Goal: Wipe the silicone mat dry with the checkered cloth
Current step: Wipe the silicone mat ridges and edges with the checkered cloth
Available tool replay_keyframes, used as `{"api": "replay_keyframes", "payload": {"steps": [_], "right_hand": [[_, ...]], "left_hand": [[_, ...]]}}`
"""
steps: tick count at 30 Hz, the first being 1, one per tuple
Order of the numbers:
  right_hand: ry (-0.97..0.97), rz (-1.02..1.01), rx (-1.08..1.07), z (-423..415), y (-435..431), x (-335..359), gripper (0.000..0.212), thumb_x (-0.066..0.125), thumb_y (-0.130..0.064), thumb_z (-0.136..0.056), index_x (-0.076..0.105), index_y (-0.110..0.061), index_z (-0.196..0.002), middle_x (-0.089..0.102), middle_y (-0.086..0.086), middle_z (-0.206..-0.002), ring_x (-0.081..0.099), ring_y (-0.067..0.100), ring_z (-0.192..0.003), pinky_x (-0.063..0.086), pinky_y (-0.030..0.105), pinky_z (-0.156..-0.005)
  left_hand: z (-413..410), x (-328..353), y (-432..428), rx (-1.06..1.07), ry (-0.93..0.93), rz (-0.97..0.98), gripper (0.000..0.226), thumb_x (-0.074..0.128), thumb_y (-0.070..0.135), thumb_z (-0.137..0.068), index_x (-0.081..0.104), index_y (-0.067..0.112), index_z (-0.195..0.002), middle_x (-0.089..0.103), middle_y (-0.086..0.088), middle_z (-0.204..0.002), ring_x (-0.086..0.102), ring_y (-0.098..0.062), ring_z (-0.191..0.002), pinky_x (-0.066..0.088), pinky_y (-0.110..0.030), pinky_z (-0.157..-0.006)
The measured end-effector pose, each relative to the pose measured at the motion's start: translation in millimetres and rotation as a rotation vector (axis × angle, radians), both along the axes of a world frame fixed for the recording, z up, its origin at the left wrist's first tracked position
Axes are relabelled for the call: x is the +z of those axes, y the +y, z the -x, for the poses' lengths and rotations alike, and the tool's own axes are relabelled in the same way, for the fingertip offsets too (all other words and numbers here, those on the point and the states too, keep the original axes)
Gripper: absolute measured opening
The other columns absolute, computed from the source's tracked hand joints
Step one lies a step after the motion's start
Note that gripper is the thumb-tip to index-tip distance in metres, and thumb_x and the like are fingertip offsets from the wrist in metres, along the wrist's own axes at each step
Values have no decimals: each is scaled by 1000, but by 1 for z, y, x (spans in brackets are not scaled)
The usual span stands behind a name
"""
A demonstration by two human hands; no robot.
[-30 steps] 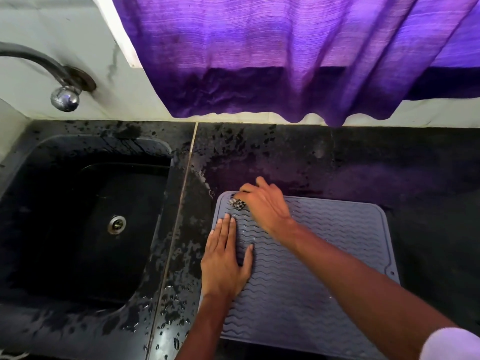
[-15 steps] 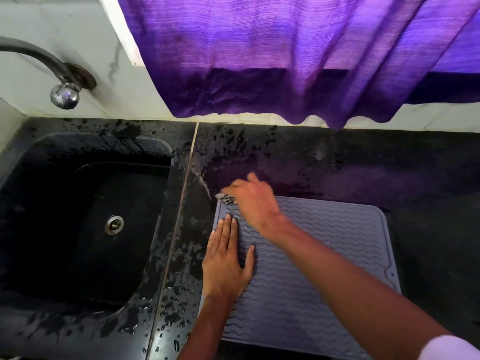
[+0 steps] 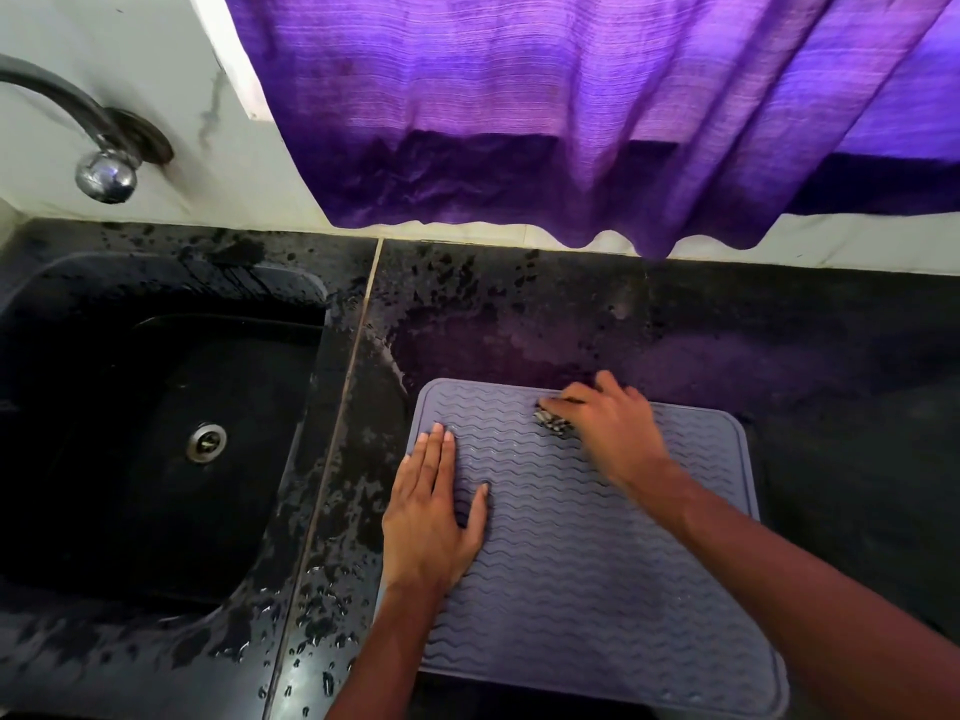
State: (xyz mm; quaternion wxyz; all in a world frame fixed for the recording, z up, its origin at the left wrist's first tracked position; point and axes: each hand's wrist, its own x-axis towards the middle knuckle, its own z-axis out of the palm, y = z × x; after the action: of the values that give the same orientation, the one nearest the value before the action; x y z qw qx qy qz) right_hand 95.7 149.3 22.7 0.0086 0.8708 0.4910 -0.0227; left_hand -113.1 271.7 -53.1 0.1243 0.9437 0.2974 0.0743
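Head view: mat [image 3: 597, 574] laid on wet black counter [image 3: 831, 387], just beside sink [image 3: 130, 433]. Left hand [image 3: 431, 517] spread flat on mat's left edge, fingers straight, nothing gripped, likely so sliding is prevented. Right hand [image 3: 608, 428] curled over bunched checkered cloth [image 3: 553, 424], pressed down near mat's far edge, mid-wipe. Near half judged not yet covered.

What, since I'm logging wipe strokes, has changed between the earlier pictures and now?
The right hand, holding the bunched checkered cloth, swept rightward along the far edge of the silicone mat, away from its far left corner. Nothing was picked up or let go. The left hand stays flat on the mat's left side, and the mat has not shifted.
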Motion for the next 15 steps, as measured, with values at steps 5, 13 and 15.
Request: {"api": "replay_keyframes", "payload": {"steps": [5, 13, 15], "right_hand": [[-61, 144, -162, -17, -38, 11, 54, 74, -7, -71, 67, -36, -116, 63, -5, -104, 52, 27, -101, 48, 38, -70], [208, -59, -115, 10, 35, 31, 48, 65, -6, -82, 60, -31, -122, 63, -8, -112, 50, 23, -105, 54, 38, -79], [197, -67, -43, 27, 62, 25, 51, 66, -5, -79, 59, -28, -124, 61, -7, -117, 48, 25, -109, 52, 39, -81]], "left_hand": [[0, -1, -5, 2, -21, -2, 76, 35, 57, -100, 37, 6, -156, 32, -8, -165, 31, -22, -152, 22, -36, -123], [1, -1, -2, -6, -23, -8, 76, 37, 56, -100, 35, 6, -157, 30, -8, -166, 30, -22, -153, 20, -35, -125], [1, -1, -2, -1, -30, 2, 76, 38, 56, -100, 35, 7, -157, 30, -7, -166, 30, -20, -153, 19, -34, -126]]}}
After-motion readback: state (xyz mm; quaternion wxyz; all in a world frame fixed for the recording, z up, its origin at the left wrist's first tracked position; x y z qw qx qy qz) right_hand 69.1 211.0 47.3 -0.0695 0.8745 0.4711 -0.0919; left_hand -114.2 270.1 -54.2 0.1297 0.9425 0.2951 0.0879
